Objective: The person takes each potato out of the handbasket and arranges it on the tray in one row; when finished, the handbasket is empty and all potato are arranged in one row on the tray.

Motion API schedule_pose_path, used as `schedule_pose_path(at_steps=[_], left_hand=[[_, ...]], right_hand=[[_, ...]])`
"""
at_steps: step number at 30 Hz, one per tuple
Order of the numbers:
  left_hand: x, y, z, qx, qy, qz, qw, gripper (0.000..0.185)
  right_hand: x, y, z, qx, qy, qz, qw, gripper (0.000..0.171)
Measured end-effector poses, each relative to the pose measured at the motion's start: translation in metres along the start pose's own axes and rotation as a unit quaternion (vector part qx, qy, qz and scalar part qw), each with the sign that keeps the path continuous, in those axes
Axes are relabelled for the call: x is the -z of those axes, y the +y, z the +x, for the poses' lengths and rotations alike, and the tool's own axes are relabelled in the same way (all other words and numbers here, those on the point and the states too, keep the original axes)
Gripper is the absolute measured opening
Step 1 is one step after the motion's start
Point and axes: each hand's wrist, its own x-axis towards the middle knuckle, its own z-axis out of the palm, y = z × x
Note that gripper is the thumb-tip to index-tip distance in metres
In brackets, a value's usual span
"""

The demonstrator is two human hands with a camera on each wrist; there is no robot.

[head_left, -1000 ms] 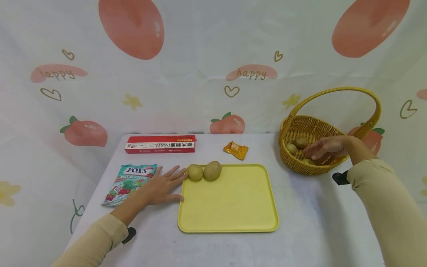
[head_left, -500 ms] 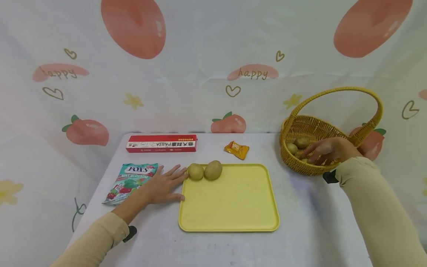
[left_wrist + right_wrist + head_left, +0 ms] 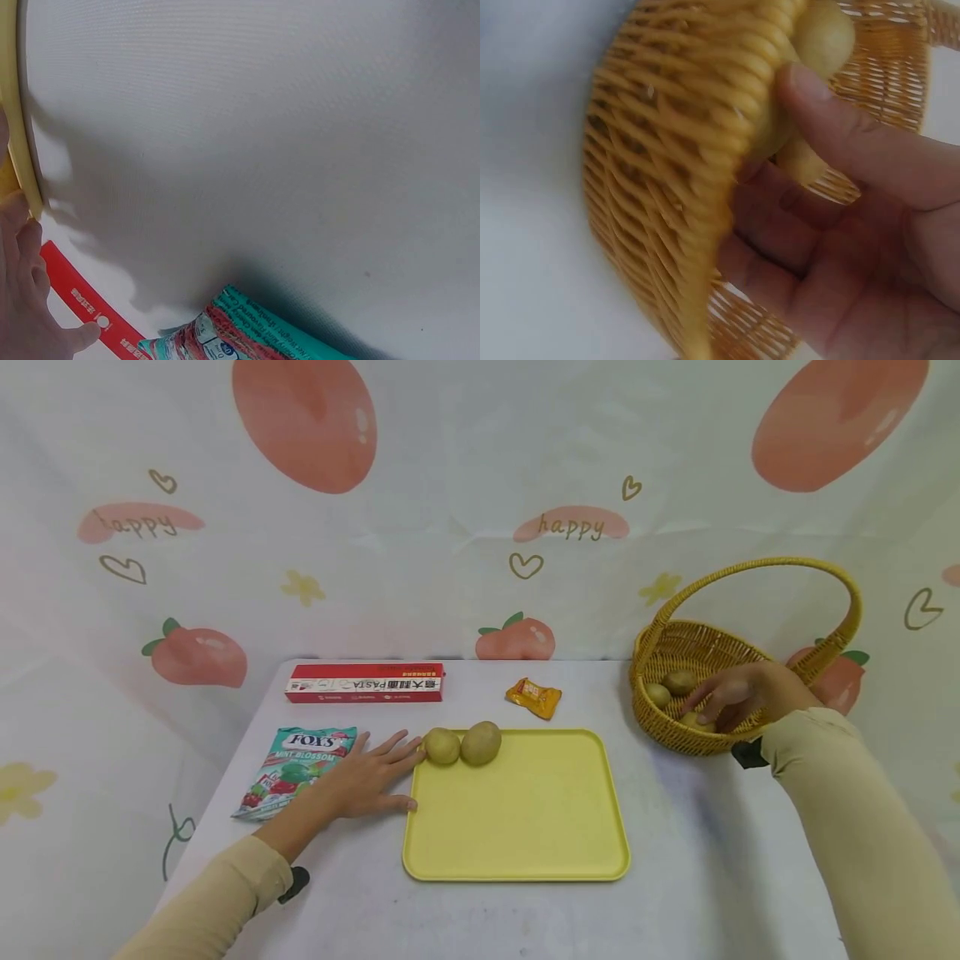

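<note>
I am curling my right hand [image 3: 738, 695] round a potato [image 3: 694, 721] inside the basket [image 3: 678, 639] at three o'clock. My left hand [image 3: 367, 777] is lying flat and wide at nine o'clock, touching the tray [image 3: 517, 827].

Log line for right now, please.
right hand: in basket, fingers curling on potato | left hand: flat on table beside tray | tray: two potatoes

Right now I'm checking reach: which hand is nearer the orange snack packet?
Left. The left hand lies flat on the table beside the yellow tray, below-left of the orange snack packet. The right hand is farther off, inside the wicker basket.
</note>
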Motion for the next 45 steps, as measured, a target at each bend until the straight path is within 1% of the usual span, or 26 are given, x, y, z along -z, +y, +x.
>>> schedule_pose_path(at_steps=[4, 7, 9, 12, 16, 19, 23, 25, 30, 33, 38, 40, 45], left_hand=[[0.001, 0.0, 0.0, 0.002, -0.004, -0.001, 1.0, 0.089], [0.001, 0.001, 0.0, 0.003, -0.004, -0.002, 1.0, 0.089], [0.001, 0.001, 0.0, 0.003, -0.004, -0.002, 1.0, 0.089], [0.002, 0.001, 0.0, 0.002, -0.003, -0.003, 1.0, 0.089], [0.002, 0.001, -0.001, 0.001, -0.002, -0.007, 1.0, 0.089], [0.002, 0.001, -0.001, 0.001, -0.001, -0.008, 1.0, 0.088], [0.001, 0.0, -0.001, 0.001, -0.001, -0.007, 1.0, 0.089], [0.0, 0.0, -0.001, 0.001, -0.001, -0.006, 1.0, 0.089], [0.0, 0.0, -0.001, 0.0, 0.0, -0.003, 1.0, 0.089], [0.0, 0.0, 0.0, 0.0, -0.001, -0.004, 1.0, 0.089], [0.0, 0.0, 0.0, 0.0, -0.002, -0.005, 1.0, 0.089], [0.0, 0.001, 0.0, 0.0, -0.001, -0.006, 1.0, 0.089], [0.001, 0.001, 0.0, 0.002, -0.001, -0.011, 0.9999, 0.089]], right_hand=[[0.005, -0.005, -0.008, 0.007, 0.0, -0.013, 1.0, 0.055], [0.008, -0.008, -0.015, 0.023, 0.006, -0.032, 0.999, 0.057], [0.01, -0.009, -0.019, 0.04, 0.014, -0.047, 0.998, 0.058], [0.012, -0.011, -0.026, 0.08, 0.021, -0.066, 0.994, 0.059], [0.009, -0.013, -0.032, 0.149, 0.026, -0.065, 0.986, 0.056], [0.003, -0.019, -0.034, 0.193, 0.034, -0.067, 0.978, 0.052], [-0.008, -0.03, -0.032, 0.234, 0.049, -0.099, 0.966, 0.047], [-0.014, -0.037, -0.03, 0.254, 0.061, -0.12, 0.958, 0.045], [-0.029, -0.054, -0.019, 0.288, 0.084, -0.143, 0.943, 0.041], [-0.04, -0.063, -0.008, 0.304, 0.091, -0.137, 0.938, 0.039], [-0.066, -0.076, 0.018, 0.326, 0.108, -0.106, 0.933, 0.04], [-0.078, -0.082, 0.028, 0.328, 0.118, -0.094, 0.932, 0.04], [-0.104, -0.093, 0.059, 0.36, 0.148, -0.076, 0.918, 0.039]])
